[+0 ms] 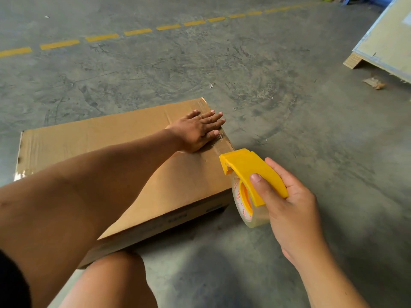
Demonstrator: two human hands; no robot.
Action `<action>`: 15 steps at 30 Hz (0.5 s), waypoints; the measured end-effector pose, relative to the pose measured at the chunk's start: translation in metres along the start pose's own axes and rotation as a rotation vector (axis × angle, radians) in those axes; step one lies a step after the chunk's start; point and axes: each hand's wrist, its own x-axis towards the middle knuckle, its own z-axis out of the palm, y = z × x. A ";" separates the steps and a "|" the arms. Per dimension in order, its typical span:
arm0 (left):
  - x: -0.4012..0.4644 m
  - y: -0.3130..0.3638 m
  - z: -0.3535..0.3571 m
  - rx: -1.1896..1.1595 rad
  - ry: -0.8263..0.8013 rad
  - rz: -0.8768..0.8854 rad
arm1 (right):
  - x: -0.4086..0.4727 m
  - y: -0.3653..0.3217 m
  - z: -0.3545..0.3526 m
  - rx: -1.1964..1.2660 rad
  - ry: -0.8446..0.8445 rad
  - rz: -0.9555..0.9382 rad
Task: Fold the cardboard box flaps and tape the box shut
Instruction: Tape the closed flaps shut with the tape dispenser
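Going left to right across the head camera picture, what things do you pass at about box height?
cardboard box → left hand flat on the box top → yellow tape dispenser → right hand gripping it

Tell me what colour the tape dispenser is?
Bright yellow; the tape dispenser shows clearly in the head view, held in the right hand.

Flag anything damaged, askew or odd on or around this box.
The cardboard box has a scuffed, torn-looking left edge with pale patches. A torn cardboard scrap lies loose on the floor near the pallet board. Clear tape beside the left hand looks wrinkled. The tape dispenser looks fine.
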 end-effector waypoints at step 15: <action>-0.012 0.046 0.002 -0.041 -0.015 -0.118 | 0.005 0.019 -0.014 -0.020 -0.069 -0.017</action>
